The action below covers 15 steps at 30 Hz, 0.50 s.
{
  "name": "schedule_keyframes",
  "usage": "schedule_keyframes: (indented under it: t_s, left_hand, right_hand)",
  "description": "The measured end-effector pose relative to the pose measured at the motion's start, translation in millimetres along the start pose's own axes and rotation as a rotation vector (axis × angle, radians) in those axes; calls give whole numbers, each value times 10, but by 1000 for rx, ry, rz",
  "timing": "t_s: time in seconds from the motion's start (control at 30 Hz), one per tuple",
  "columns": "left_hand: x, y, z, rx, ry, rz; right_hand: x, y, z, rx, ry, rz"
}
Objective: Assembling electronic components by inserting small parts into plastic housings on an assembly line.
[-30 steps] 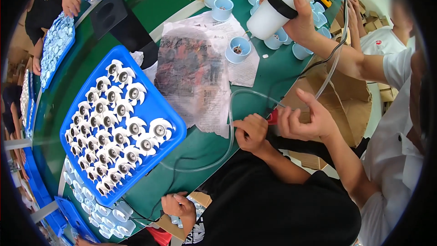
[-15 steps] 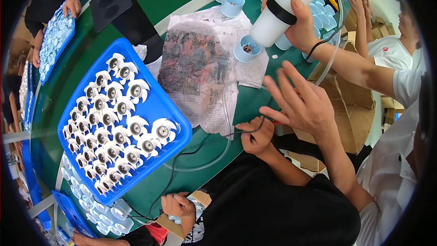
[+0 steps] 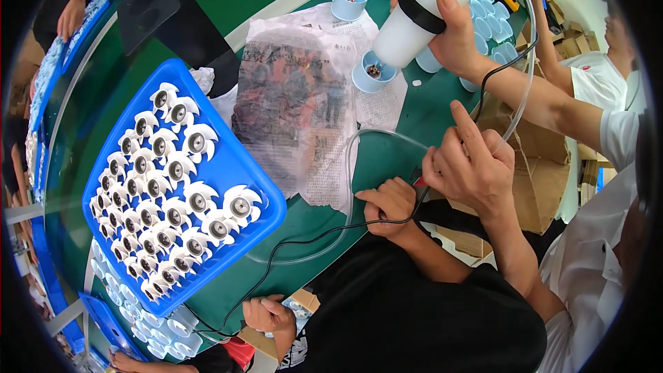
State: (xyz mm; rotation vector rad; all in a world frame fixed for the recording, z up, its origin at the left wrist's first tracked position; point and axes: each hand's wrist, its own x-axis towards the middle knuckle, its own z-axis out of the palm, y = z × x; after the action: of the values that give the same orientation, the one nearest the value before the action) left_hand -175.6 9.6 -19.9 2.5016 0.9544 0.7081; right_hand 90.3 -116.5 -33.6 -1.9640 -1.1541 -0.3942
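Observation:
My left hand (image 3: 266, 315) rests at the table's near edge, fingers curled; whether anything is inside is hidden. My right hand (image 3: 389, 208) lies by the edge further right, index finger stretched out, holding nothing visible. A black cable (image 3: 324, 232) runs past its wrist. Above it a co-worker's hand (image 3: 476, 169) points upward. That person's other hand (image 3: 456, 34) grips a white cylindrical dispenser (image 3: 404, 38) with a black band and green cap. Its lower end meets a light-blue cup (image 3: 375, 83) with small metal parts inside, standing on newspaper (image 3: 290, 117).
A blue tray (image 3: 231, 159) of white fan wheels (image 3: 197, 141) stands at the left. Light-blue cups (image 3: 155, 335) cluster below it; two more cups (image 3: 350, 3) stand at the back. A clear tube (image 3: 349, 166) loops over the table. Cardboard boxes (image 3: 539, 179) are at the right.
My right hand has let the black cable slip from its fingers toward the wrist, index finger now extended. The co-worker's spread hand has closed into a point. The dispenser has come lower against the cup.

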Motion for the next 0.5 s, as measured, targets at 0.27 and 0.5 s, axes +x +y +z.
schedule_keyframes:
  t_s: [0.27, 0.5]
  left_hand:
    - [-2, -62, 105, 17, 105, 26]
    - [28, -19, 24, 9, 16, 18]
  right_hand:
    - [-2, 5, 21, 1, 9, -18]
    - [-19, 26, 55, 40, 29, -21]
